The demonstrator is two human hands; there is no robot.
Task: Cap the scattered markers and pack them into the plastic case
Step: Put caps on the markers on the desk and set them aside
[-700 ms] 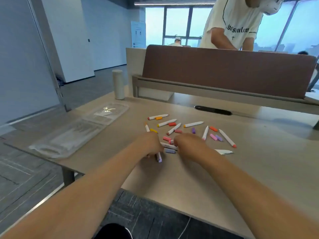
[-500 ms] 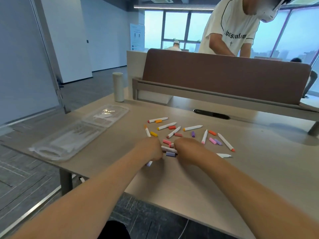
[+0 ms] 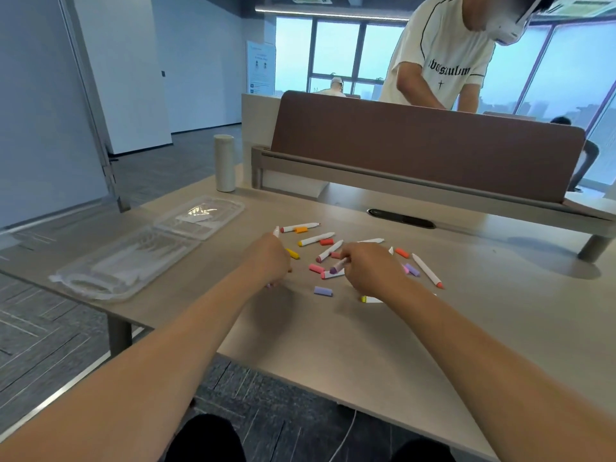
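Left hand (image 3: 270, 258): fingers curled round marker (image 3: 276, 231), likely for capping. Right hand (image 3: 370, 270): fingers pinch purple-ended piece (image 3: 334, 269), cap or pen unclear. Other markers (image 3: 316, 239), caps (image 3: 322, 291) loose on desk (image 3: 333, 348). Case (image 3: 133, 261) open, well left.

Fingers of left hand (image 3: 270, 258) hidden — yellow-tipped marker (image 3: 368, 299) half under right wrist (image 3: 396, 288).

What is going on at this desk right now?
A person is handling loose markers and caps on the table. The left hand grips a white marker that sticks out above the fist. The right hand pinches a purple-tipped marker. A lilac cap lies loose near the hands. The clear plastic case lies open on the left, apart from the pile.
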